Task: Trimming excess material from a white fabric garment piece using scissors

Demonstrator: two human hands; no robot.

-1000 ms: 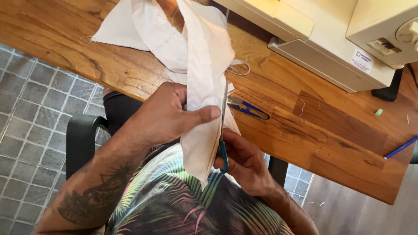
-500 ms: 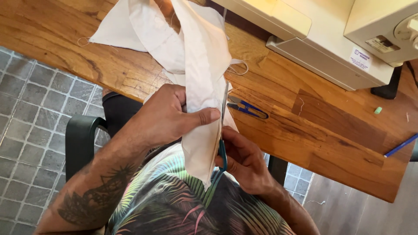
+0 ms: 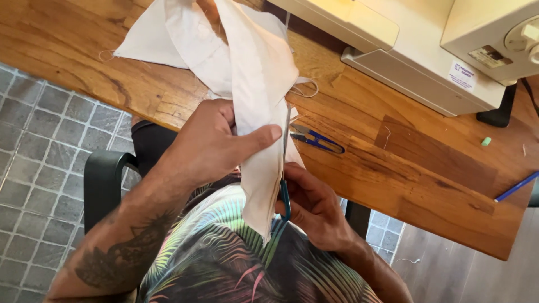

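1. Grey floor tiles [image 3: 39,168] filled the left of the view, and a long wooden table [image 3: 426,179] ran across the upper part, its edge slanting down toward the right.
2. At the top right of the table stood a cream sewing machine [image 3: 426,62], with a dark object just behind its right end.
3. White cloth [image 3: 252,84] lay bunched on the table near the machine, and one long folded strip of it hung over the table edge down toward the person's lap.
4. The person sat on a black chair [image 3: 104,179] and wore a shirt [image 3: 224,264] printed with colourful palm leaves.
5. The left hand [image 3: 208,146] gripped the hanging strip, thumb pressed across its front and fingers curled behind, holding the cloth taut and upright.
6. The right hand [image 3: 314,207] sat just beside and below, closed around the blue handles of a pair of scissors [image 3: 285,185], whose blades ran up along the right edge of the strip, touching it.
7. A small blue thread snipper [image 3: 317,140] lay on the table just right of the cloth.
8. A blue pen [image 3: 516,188] rested near the table's right edge.
9. A tiny green object [image 3: 486,141] lay well apart, close to the machine's right end.
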